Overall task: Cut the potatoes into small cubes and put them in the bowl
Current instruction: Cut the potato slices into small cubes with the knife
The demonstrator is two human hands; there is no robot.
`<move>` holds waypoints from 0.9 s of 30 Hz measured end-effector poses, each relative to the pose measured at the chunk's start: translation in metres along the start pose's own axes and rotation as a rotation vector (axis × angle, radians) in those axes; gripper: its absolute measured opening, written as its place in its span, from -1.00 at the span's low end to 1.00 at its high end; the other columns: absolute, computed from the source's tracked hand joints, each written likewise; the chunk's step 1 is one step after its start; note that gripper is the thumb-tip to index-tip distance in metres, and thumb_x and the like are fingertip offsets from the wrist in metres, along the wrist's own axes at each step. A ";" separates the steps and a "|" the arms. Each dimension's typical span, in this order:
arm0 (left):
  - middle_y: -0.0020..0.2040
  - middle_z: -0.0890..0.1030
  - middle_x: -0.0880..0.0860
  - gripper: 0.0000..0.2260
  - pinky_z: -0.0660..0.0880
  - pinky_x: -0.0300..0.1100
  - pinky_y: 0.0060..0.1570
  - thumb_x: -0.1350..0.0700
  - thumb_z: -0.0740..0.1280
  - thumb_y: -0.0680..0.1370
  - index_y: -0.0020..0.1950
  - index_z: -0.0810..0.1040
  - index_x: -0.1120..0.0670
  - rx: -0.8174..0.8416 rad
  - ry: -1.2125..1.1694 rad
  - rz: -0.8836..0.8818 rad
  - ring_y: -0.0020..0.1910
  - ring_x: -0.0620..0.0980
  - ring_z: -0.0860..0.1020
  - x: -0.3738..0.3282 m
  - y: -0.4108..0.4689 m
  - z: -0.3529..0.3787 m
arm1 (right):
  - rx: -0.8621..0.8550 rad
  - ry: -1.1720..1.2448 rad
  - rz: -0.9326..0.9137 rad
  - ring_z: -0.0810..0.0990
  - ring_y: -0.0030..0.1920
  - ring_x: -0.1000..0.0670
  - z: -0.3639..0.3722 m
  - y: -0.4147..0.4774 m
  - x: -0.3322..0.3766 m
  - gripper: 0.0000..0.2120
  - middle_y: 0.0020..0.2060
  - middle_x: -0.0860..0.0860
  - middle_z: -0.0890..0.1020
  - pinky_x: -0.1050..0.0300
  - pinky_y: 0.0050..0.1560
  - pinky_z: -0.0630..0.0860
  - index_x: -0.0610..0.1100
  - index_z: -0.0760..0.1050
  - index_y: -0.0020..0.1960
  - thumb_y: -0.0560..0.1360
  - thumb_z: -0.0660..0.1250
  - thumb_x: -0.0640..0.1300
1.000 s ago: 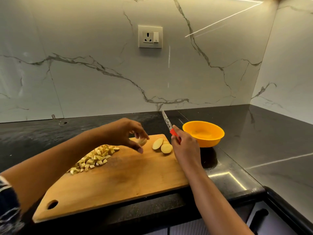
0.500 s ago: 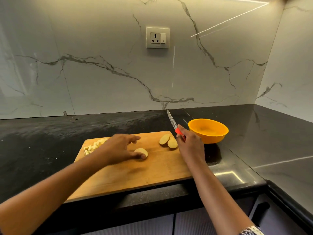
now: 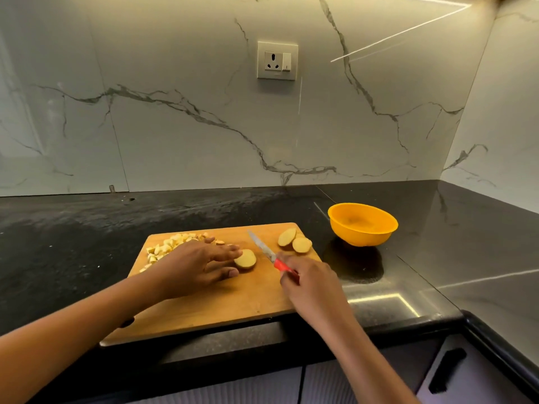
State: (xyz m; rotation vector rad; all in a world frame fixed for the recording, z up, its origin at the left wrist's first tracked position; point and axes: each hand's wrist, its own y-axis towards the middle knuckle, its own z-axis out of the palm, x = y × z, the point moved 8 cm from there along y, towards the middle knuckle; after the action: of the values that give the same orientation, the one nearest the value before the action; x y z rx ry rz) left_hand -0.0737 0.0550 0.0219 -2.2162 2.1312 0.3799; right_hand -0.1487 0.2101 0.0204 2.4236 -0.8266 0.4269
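A wooden cutting board (image 3: 221, 304) lies on the black counter. My left hand (image 3: 195, 263) rests flat on it, fingertips touching a round potato slice (image 3: 245, 259). My right hand (image 3: 309, 284) grips the red handle of a knife (image 3: 264, 250), whose blade points up-left just right of that slice. Two more potato slices (image 3: 294, 241) lie at the board's far right corner. A heap of small potato cubes (image 3: 169, 246) sits at the far left, partly hidden by my left hand. The orange bowl (image 3: 362, 224) stands to the right of the board and looks empty.
The black counter (image 3: 73, 243) runs left and turns a corner at the right (image 3: 481, 258). A marble wall with a socket (image 3: 277, 60) stands behind. The counter's front edge and cabinet fronts with a dark handle (image 3: 444, 370) lie below.
My left hand has set one slice down mid-board and now steadies it. My right hand has lowered the knife from upright near the bowl to a slant beside that slice.
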 end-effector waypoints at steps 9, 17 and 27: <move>0.45 0.18 -0.29 -0.34 0.06 -0.24 0.47 -0.50 -0.17 0.42 0.44 0.13 -0.25 0.115 0.088 0.110 0.46 -0.29 0.11 0.017 -0.009 0.017 | 0.050 -0.049 -0.036 0.51 0.08 0.12 0.008 -0.004 0.012 -0.57 0.23 0.14 0.54 0.26 0.06 0.46 0.10 0.29 0.45 0.59 0.19 -0.03; 0.43 0.16 -0.29 -0.37 -0.12 -0.57 0.31 -0.44 -0.14 0.45 0.45 0.11 -0.20 0.091 0.067 0.172 0.41 -0.42 0.07 0.013 -0.007 0.016 | 0.071 -0.121 -0.095 0.51 0.01 0.12 0.009 -0.005 0.024 -0.56 0.10 0.12 0.59 0.27 -0.05 0.41 0.09 0.23 0.48 0.61 0.14 -0.03; 0.43 0.19 -0.30 -0.46 -0.07 -0.58 0.31 -0.37 -0.04 0.50 0.44 0.14 -0.23 0.103 0.014 0.202 0.38 -0.50 0.05 0.014 -0.007 0.018 | 0.168 -0.308 -0.195 0.49 0.08 0.00 0.023 0.014 0.040 -0.54 0.13 0.00 0.54 0.19 -0.10 0.32 -0.01 0.15 0.51 0.62 0.10 -0.03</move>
State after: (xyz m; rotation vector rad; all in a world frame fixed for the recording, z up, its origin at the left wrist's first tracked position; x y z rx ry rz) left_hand -0.0695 0.0452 0.0006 -1.9620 2.3326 0.2559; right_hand -0.1248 0.1683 0.0250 2.7394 -0.6909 0.0485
